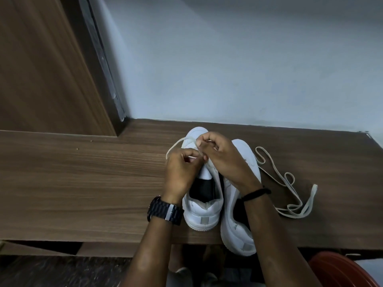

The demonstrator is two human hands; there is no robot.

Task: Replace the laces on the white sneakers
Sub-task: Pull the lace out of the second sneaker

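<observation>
**Both hands pinch a lace over the left-hand sneaker**

Nearest the camera, a red rounded object [339,270] shows at the lower right corner, below the edge of the wooden worktop [83,183]. Two forearms reach up from the bottom; the left wrist carries a black link watch [164,211], the right a thin black band [256,193].

Under the right forearm stands one white sneaker [236,230], heel toward the camera and hanging slightly over the worktop's near edge. Beside it, under the left hand [179,172], stands the second white sneaker [202,212], its dark lining showing.

The left hand has its fingers curled, thumb and fingertips pinching a pale lace [176,145] above the shoe's tongue. The right hand [223,160], touching it, has its fingers curled as well and pinches the same lace just beyond. From the left hand the lace arcs out leftward over the toe.

To the right of the right hand, a loose lace [294,195] lies in loops on the worktop beside the sneaker.

Beyond the hands rise a pale wall [228,59] and a wooden panel [41,69].
</observation>
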